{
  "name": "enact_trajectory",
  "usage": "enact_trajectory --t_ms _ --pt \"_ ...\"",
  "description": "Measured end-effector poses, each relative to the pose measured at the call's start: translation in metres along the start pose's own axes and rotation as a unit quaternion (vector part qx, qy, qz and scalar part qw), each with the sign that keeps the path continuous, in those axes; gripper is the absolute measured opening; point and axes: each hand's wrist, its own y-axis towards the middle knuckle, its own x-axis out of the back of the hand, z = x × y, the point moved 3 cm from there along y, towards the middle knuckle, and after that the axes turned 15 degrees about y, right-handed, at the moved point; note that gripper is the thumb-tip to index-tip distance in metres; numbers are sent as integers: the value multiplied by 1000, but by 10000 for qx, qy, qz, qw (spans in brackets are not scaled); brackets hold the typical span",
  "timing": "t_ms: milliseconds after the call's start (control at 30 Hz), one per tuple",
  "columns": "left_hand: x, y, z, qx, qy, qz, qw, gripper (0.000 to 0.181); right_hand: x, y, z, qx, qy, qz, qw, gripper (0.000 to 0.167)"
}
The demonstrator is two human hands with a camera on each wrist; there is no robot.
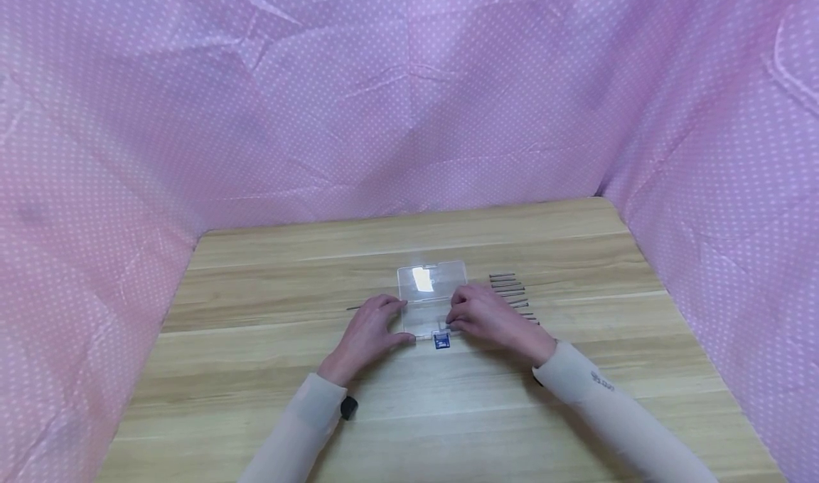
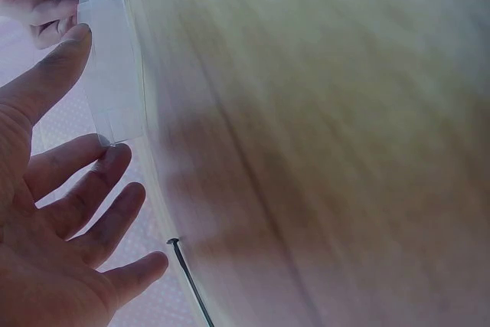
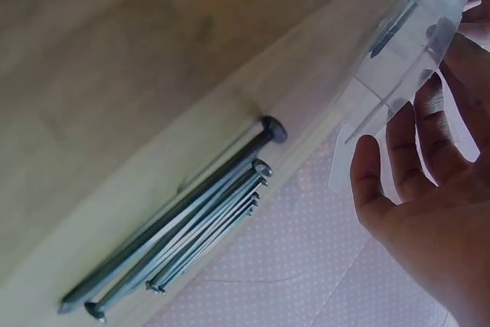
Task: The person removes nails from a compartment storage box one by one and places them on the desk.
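A clear plastic box [image 1: 422, 321] stands with its transparent lid [image 1: 432, 281] raised at the back. A small blue piece [image 1: 442, 340] shows at its front edge. My left hand [image 1: 372, 328] spans the left end of the box, thumb at the front corner and fingertips at the back. At the right end my right hand [image 1: 488, 317] grips the box with bent fingers. Its fingertips are partly hidden, and anything small between them cannot be made out. Through the box wall in the right wrist view, a dark slim shape [image 3: 392, 30] shows.
Several metal nails [image 3: 184, 212] of differing sizes lie in a row right of the box, partly behind my right hand. A single nail [image 2: 189, 277] lies left of my left hand. Pink dotted cloth [image 1: 409, 99] surrounds the wooden table [image 1: 256, 397].
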Motion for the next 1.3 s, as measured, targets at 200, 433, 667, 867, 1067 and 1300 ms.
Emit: enact_trajectory --t_ms 200,433,667,867,1067,1300 --pt "0 0 1 -51 -14 -31 10000 69 -1 2 -1 -96 13 62 9999 10" --pt "0 1 0 -62 -3 -30 10000 69 -1 3 -2 -123 -12 141 9998 8" --pt "1 1 1 -36 21 1 10000 69 0 5 -2 -145 66 251 9996 7" --pt "1 1 1 -44 31 -2 10000 69 0 7 -4 -72 83 300 9995 8" --pt "2 1 1 -65 44 2 10000 70 -1 9 -6 4 -5 302 9995 7" --pt "1 2 2 -57 26 23 10000 69 -1 11 -8 -128 -25 449 9989 6"
